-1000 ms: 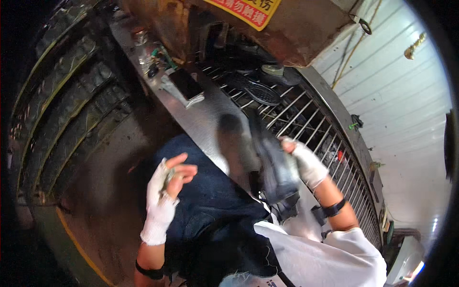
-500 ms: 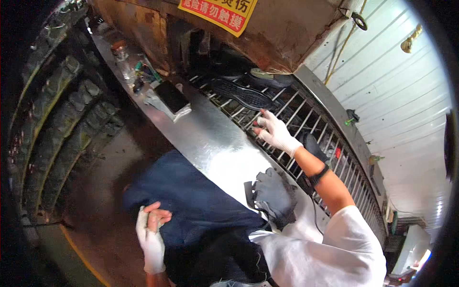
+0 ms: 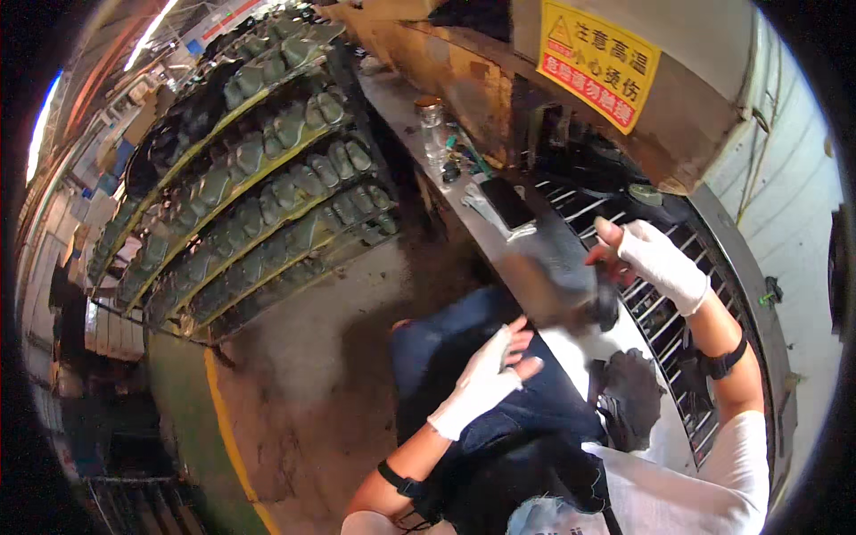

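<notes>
In a thin white fingerless-tipped glove, my right hand [image 3: 655, 263] is closed over the near edge of the metal rack. From its fingers extends a brown and black shoe sole [image 3: 557, 294], smeared by motion, above the steel ledge. My left hand [image 3: 486, 374], gloved alike, hovers over the dark blue cloth on my lap [image 3: 446, 348], fingers apart and holding nothing. A bar rack [image 3: 660, 308] runs beneath my right forearm, with dark footwear pieces [image 3: 655, 209] at its far end. A dark grey glove [image 3: 629, 397] lies on the ledge near my right elbow.
On the ledge stand a clear jar [image 3: 432, 134] and a black phone [image 3: 506, 201] on a pale cloth. A brown metal housing [image 3: 669, 134] with a yellow and red warning label overhangs the rack. Left, a tiered rack [image 3: 267, 223] holds several rows of grey-green shoes.
My view has swung left. The right hand has drawn back from the rack with a shoe sole in it. My left hand has moved inward and up, toward the sole.
</notes>
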Demonstrator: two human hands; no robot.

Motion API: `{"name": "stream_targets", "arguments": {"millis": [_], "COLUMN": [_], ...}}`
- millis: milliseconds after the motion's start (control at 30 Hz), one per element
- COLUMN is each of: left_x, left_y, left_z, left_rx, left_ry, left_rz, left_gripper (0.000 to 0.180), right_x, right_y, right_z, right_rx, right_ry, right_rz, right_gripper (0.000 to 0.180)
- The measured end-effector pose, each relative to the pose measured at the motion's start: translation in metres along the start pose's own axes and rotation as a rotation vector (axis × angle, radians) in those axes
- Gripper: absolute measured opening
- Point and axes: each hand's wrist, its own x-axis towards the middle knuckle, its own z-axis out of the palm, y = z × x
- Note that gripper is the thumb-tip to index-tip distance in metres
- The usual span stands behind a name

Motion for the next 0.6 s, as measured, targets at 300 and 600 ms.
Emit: {"name": "stream_targets", "arguments": {"millis": [300,600], "left_x": [0.000,-0.025], "left_y": [-0.015,-0.089], "left_z": [-0.005,0.003], "left_rx": [-0.727,-0.174], "left_ry": [-0.152,0.164], "left_rz": [-0.078,-0.405], "left_gripper": [0.074,0.042], "right_x": [0.069,0.138], "right_y": [0.103,0.274], "right_z": [-0.017,-0.176], "right_rx": [0.115,-0.159], "right_ry": [-0.225,0.385], "right_rz": [-0.242,0.148], "right_gripper": [0.062,0.068]}}
